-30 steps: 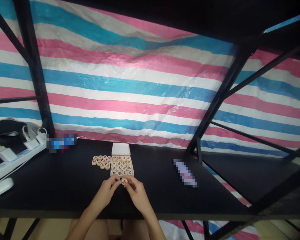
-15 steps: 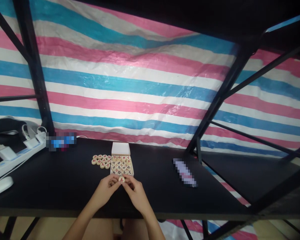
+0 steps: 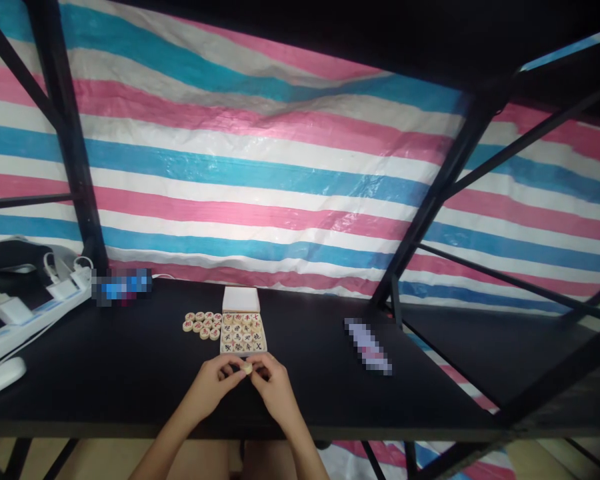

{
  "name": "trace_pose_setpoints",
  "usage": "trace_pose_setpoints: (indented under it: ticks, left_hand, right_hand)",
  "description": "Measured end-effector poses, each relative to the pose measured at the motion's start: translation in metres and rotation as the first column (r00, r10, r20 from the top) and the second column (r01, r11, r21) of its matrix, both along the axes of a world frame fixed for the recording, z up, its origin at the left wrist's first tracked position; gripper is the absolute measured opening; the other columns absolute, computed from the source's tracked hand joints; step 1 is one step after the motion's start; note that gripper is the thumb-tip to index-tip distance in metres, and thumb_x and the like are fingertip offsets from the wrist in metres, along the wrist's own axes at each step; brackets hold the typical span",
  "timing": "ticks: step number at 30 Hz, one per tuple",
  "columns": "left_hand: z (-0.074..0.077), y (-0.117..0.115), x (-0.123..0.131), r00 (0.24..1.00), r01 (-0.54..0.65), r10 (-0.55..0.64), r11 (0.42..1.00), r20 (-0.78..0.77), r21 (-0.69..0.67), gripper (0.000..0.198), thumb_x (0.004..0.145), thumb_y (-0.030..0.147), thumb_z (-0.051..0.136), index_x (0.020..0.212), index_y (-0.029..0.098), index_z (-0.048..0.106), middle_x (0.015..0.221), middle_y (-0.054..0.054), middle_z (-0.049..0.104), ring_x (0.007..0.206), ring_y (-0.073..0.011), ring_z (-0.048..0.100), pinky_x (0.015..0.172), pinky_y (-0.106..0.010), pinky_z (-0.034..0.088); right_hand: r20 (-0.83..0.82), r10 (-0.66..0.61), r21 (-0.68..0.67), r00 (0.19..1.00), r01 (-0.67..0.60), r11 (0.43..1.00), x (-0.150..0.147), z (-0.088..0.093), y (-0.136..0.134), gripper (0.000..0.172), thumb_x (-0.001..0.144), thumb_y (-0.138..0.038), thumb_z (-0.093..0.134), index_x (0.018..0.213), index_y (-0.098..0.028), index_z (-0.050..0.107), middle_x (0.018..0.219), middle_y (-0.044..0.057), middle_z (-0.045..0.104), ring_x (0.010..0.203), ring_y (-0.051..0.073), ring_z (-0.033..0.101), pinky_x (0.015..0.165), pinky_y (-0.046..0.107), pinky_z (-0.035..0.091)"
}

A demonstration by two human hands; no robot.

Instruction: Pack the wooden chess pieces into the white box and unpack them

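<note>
Between the fingertips of my left hand [image 3: 219, 378] and my right hand [image 3: 270, 378] is one round wooden Chinese chess piece [image 3: 247, 368]. Both hands are closed on it in a pinch, just in front of an open box [image 3: 241, 300] with its lid raised at the back. Rows of chess pieces [image 3: 238, 337] fill the box, most with black characters and some at the back with red ones. Left of the box, several red-lettered chess pieces [image 3: 197, 327] lie grouped on the black table [image 3: 130, 373].
A white power strip [image 3: 35, 313] with plugged-in chargers and a white mouse-like object [image 3: 3, 377] are at the left. Blurred-out items lie at the back left [image 3: 125, 285] and right [image 3: 367, 345]. Black metal posts [image 3: 420, 220] and a striped sheet [image 3: 250, 173] enclose the table.
The chess piece between my fingers has turned, so its red character no longer faces me. My hands have shifted very slightly; the box and the loose pieces stay where they were.
</note>
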State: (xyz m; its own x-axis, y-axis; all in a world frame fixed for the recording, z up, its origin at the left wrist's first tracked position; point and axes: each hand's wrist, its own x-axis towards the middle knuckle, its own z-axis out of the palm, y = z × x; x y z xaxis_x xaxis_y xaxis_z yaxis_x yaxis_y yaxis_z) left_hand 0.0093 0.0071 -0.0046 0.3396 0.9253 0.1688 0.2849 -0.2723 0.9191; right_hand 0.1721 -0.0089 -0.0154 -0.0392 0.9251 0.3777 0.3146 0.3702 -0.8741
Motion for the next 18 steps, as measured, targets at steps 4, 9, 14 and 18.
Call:
trace_pose_setpoints:
  ticks: [4, 9, 14, 18]
  left_hand:
    - [0.0002, 0.0005, -0.0002, 1.0, -0.022, 0.022, 1.0, 0.014, -0.011, 0.023, 0.074, 0.035, 0.061, 0.085, 0.016, 0.068, 0.066, 0.001, 0.06, 0.057, -0.0121, 0.048, 0.054, -0.021, 0.036]
    - [0.0028, 0.0006, -0.0005, 0.996, -0.064, 0.065, 0.998, 0.062, -0.004, 0.022, 0.07, 0.032, 0.062, 0.084, 0.016, 0.065, 0.067, 0.002, 0.058, 0.054, -0.0104, 0.046, 0.051, -0.02, 0.034]
    - [0.0016, 0.0016, 0.0009, 0.997, -0.059, 0.059, 0.998, 0.047, -0.001, 0.02, 0.067, 0.027, 0.061, 0.085, 0.016, 0.064, 0.073, 0.0, 0.062, 0.057, -0.0109, 0.049, 0.052, -0.02, 0.037]
    - [-0.0049, 0.0039, 0.0012, 0.993, -0.07, 0.07, 0.998, 0.095, -0.001, 0.027, 0.069, 0.029, 0.063, 0.092, 0.017, 0.063, 0.086, -0.004, 0.066, 0.066, -0.0137, 0.055, 0.057, -0.022, 0.042]
  right_hand:
    - [-0.006, 0.036, -0.013, 0.999, -0.036, 0.999, -0.0008, 0.004, -0.0028, 0.011, 0.077, -0.021, 0.058, 0.085, -0.02, 0.065, 0.085, 0.003, 0.065, 0.074, 0.016, 0.062, 0.061, 0.023, 0.047]
    - [-0.04, 0.049, -0.033, 0.998, -0.051, 0.998, -0.0012, 0.0076, -0.0052, 0.021, 0.082, -0.034, 0.058, 0.095, -0.019, 0.066, 0.091, 0.006, 0.067, 0.078, 0.017, 0.063, 0.064, 0.024, 0.049]
    - [-0.006, 0.014, -0.077, 1.0, -0.014, 0.997, -0.0004, 0.0038, -0.0016, 0.025, 0.083, -0.04, 0.057, 0.093, -0.019, 0.068, 0.086, 0.006, 0.07, 0.074, 0.019, 0.064, 0.066, 0.026, 0.048]
    - [-0.072, 0.013, -0.09, 0.997, -0.02, 0.996, 0.0012, 0.0018, -0.0008, 0.024, 0.08, -0.039, 0.06, 0.09, -0.019, 0.067, 0.083, 0.004, 0.069, 0.072, 0.018, 0.063, 0.064, 0.025, 0.048]
